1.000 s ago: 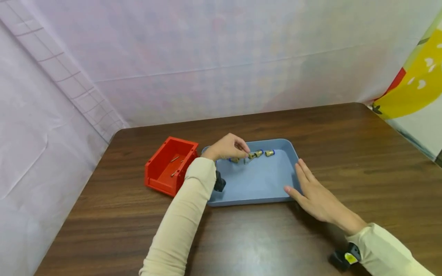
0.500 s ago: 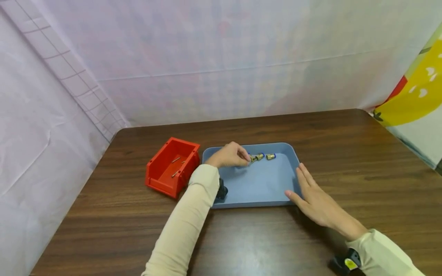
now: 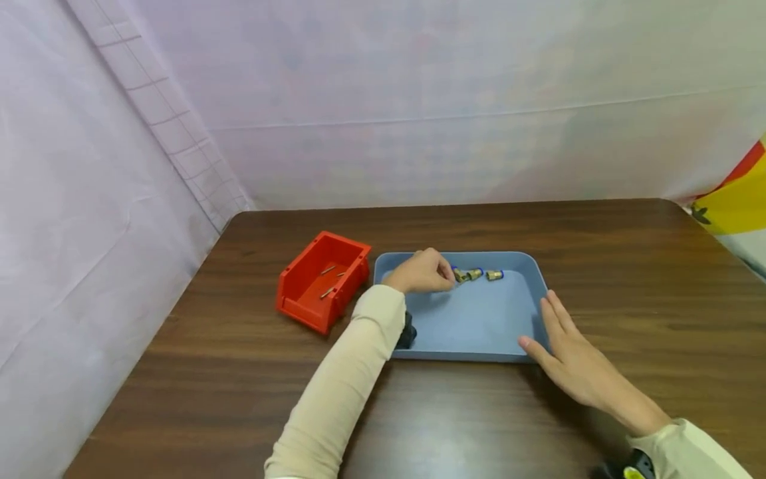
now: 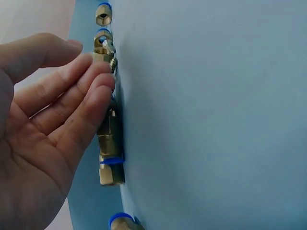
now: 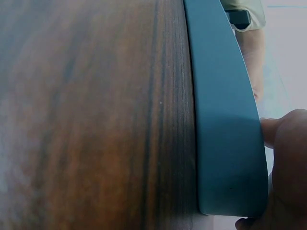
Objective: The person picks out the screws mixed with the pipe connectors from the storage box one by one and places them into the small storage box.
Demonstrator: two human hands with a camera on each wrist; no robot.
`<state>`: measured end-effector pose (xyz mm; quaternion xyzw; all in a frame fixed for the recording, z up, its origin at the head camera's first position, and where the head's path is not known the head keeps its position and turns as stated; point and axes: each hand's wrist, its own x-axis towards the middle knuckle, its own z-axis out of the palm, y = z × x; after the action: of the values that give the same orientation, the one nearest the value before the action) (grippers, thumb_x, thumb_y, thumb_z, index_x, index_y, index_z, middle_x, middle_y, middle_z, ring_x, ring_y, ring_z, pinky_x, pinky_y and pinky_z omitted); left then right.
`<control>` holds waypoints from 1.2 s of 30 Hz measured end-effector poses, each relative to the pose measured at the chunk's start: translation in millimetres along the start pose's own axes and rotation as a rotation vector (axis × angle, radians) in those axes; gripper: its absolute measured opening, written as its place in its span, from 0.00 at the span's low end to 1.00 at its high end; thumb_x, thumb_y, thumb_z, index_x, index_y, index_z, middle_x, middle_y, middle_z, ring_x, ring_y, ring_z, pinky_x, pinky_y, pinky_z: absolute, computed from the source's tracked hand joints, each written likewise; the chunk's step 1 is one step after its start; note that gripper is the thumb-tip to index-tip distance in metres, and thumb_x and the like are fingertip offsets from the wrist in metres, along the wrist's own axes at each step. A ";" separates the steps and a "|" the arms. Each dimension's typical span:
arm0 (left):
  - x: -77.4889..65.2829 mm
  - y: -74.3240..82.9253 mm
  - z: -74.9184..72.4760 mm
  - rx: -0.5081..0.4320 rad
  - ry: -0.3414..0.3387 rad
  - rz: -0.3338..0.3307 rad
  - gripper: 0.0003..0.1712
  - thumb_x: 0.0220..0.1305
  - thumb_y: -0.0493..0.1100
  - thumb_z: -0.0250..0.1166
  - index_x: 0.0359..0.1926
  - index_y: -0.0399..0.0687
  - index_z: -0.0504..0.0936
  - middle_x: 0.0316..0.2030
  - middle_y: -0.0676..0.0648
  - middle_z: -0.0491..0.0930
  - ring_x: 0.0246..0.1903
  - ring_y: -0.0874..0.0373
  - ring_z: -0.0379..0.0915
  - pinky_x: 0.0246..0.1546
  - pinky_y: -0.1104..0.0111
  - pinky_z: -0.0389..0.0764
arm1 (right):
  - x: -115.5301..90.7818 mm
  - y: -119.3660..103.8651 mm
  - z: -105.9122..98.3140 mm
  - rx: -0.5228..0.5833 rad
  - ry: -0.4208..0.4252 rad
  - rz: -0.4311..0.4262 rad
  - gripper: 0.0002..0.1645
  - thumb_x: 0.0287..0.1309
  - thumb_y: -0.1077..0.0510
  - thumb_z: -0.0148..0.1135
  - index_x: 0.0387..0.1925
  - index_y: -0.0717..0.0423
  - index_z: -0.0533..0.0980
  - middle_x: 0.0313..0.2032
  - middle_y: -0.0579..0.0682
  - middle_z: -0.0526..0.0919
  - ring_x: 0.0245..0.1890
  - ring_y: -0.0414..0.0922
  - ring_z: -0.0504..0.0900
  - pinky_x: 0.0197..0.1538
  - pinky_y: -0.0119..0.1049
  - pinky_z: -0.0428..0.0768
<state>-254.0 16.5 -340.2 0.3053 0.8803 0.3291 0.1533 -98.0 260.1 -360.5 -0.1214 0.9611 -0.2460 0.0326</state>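
My left hand (image 3: 423,271) is over the back part of a blue-grey tray (image 3: 473,326). In the left wrist view its thumb (image 4: 67,47) stands slightly apart from the fingers, with nothing seen between them. Its fingertips are beside a row of brass push-in fittings with blue collars, among them one fitting (image 4: 111,143) below the fingers and another (image 4: 103,15) beyond. A small threaded screw (image 4: 113,64) lies close to the fingertips; whether they touch it is unclear. At the tray's right wall, my right hand (image 3: 577,359) rests with extended fingers and thumb spread over the rim.
Left of the tray stands an open red bin (image 3: 299,309) holding several small metal pins or screws (image 3: 326,293). The dark wooden table (image 3: 203,372) bears both. A pale cloth wall (image 3: 419,153) rises behind it.
The head view has shifted, so the scene sits further right. My left hand has edged closer to the fittings, over the ones at the left. My right hand keeps its place at the tray.
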 end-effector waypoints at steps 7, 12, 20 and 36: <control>1.0 -1.5 -1.6 0.084 0.056 -0.030 0.05 0.59 0.39 0.65 0.31 0.45 0.87 0.27 0.52 0.84 0.29 0.63 0.73 0.69 0.60 0.56 | 1.2 3.0 2.6 0.005 0.002 -0.019 0.49 0.71 0.42 0.43 0.71 0.72 0.34 0.73 0.62 0.25 0.70 0.69 0.43 0.59 0.70 0.57; 4.3 0.7 2.5 0.091 0.096 -0.083 0.02 0.55 0.39 0.69 0.30 0.45 0.87 0.29 0.51 0.84 0.28 0.63 0.73 0.41 0.71 0.76 | 1.4 1.2 2.9 -0.012 0.007 -0.019 0.49 0.71 0.42 0.43 0.71 0.72 0.35 0.73 0.63 0.26 0.68 0.72 0.49 0.57 0.69 0.59; 9.9 3.7 12.6 0.090 0.174 -0.141 0.06 0.51 0.38 0.72 0.23 0.46 0.83 0.24 0.52 0.80 0.23 0.63 0.69 0.24 0.75 0.71 | 0.9 2.2 2.5 -0.005 0.021 -0.018 0.49 0.70 0.42 0.44 0.71 0.72 0.35 0.73 0.63 0.26 0.69 0.71 0.47 0.58 0.69 0.59; 10.6 11.5 21.4 0.164 0.222 -0.224 0.14 0.51 0.36 0.72 0.14 0.47 0.77 0.22 0.52 0.75 0.22 0.62 0.66 0.20 0.74 0.69 | -0.2 2.7 2.8 -0.015 0.026 -0.015 0.49 0.70 0.42 0.44 0.71 0.71 0.35 0.73 0.64 0.28 0.70 0.69 0.46 0.58 0.69 0.60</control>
<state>-247.0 40.5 -348.9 0.1786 0.9442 0.2689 0.0656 -98.1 261.1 -364.2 -0.1254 0.9623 -0.2406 0.0173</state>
